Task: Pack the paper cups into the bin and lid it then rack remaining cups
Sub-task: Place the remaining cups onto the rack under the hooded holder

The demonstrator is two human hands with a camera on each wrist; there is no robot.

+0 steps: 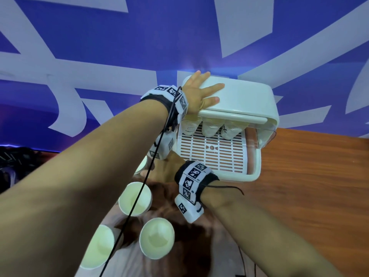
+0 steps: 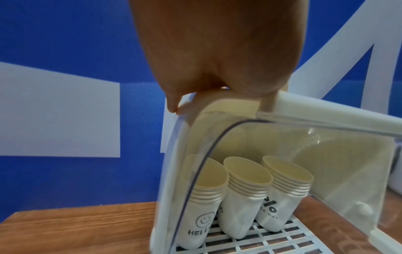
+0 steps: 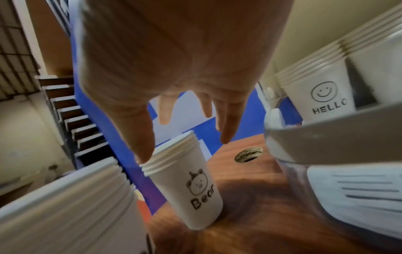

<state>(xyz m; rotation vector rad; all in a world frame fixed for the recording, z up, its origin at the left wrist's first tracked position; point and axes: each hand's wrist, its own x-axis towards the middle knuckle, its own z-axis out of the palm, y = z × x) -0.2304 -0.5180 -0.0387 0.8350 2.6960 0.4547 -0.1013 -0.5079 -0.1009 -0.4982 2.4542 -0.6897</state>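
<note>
White plastic bin [image 1: 257, 172], lid [image 1: 239, 96] propped by flat left hand [image 1: 199, 90]; right hand [image 3: 174, 68] open over "Bear" paper-cup stack [image 3: 185, 180] (packing step): grasp next.

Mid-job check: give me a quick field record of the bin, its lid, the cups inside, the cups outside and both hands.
bin: white, on the wooden table, slatted floor, front open
lid: raised, not closed
cups inside: three nested stacks along the back, leaning
cups outside: several stacks on the table in front of the bin, to its left
Bear stack: upright on the table, below the right hand
left hand: fingers spread flat on the lid's top
right hand: fingers straight, reaching toward the Bear stack, holding nothing
</note>
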